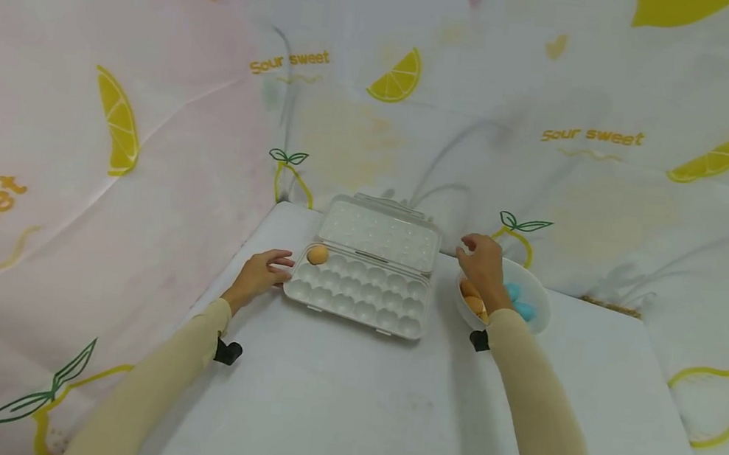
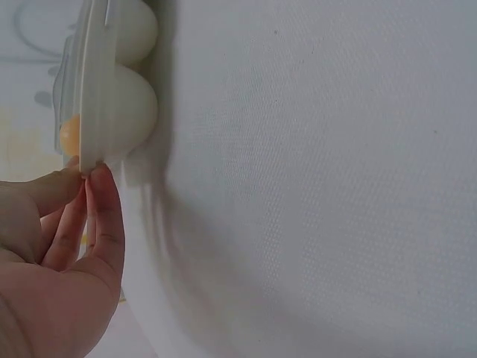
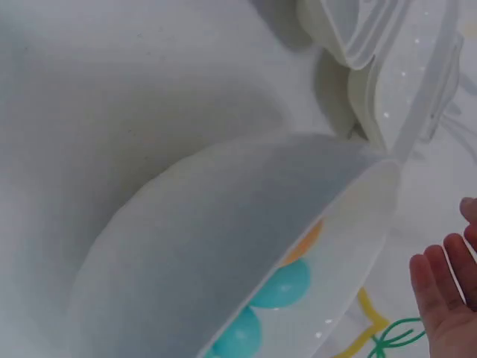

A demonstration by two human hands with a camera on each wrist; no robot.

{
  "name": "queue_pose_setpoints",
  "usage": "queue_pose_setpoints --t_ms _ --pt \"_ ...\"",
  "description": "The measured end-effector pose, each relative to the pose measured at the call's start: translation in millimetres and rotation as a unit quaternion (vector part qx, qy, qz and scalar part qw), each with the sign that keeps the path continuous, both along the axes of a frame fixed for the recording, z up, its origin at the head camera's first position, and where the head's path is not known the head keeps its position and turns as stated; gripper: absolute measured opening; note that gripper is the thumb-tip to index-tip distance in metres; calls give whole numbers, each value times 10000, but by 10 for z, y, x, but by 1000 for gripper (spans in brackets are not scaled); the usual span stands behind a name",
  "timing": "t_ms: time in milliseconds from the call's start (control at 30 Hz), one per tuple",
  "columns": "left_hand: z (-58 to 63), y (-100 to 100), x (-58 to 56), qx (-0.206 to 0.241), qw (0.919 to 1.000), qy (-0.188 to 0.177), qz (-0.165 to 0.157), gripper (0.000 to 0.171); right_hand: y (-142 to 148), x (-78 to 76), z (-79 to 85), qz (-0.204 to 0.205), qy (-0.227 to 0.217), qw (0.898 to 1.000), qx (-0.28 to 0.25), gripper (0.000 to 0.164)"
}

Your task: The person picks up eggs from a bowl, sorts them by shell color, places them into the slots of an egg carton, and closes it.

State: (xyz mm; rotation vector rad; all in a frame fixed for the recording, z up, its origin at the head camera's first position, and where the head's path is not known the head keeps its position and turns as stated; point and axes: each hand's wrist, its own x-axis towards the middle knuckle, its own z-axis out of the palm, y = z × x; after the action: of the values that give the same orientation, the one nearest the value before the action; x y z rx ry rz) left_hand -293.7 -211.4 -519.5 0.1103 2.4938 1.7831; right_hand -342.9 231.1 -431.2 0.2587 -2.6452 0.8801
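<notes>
Left hand (image 1: 256,273) pinches the carton (image 2: 119,112) at its left rim, thumb against fingers; right hand (image 1: 484,264), fingers loosely spread, visibly empty, hovers above the bowl (image 3: 216,216).

Your head view shows dim, diffuse light on the table (image 1: 333,395); a soft shadow runs toward you from the bowl (image 1: 542,296), and small glints dot the tray lid (image 1: 379,233) left of it. Far from the bowl, the backdrop (image 1: 185,31) stretches with wide-angle distortion. In your right-wrist view, shade covers the bowl's outer wall; in your dim left-wrist view, the backdrop blurs.
</notes>
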Motion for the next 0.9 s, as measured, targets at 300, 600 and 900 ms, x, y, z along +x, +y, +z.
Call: queue_pose_setpoints --t_ms 300,600,900 --pt "51 -50 22 -109 9999 33 25 63 317 95 -181 -251 -1630 9858 313 39" --pt "203 -28 98 -45 9998 127 -149 63 356 139 -369 -213 -1966 9800 -211 21" --pt "89 27 45 -212 9997 30 -97 64 333 185 -439 -396 -1718 9838 336 38"
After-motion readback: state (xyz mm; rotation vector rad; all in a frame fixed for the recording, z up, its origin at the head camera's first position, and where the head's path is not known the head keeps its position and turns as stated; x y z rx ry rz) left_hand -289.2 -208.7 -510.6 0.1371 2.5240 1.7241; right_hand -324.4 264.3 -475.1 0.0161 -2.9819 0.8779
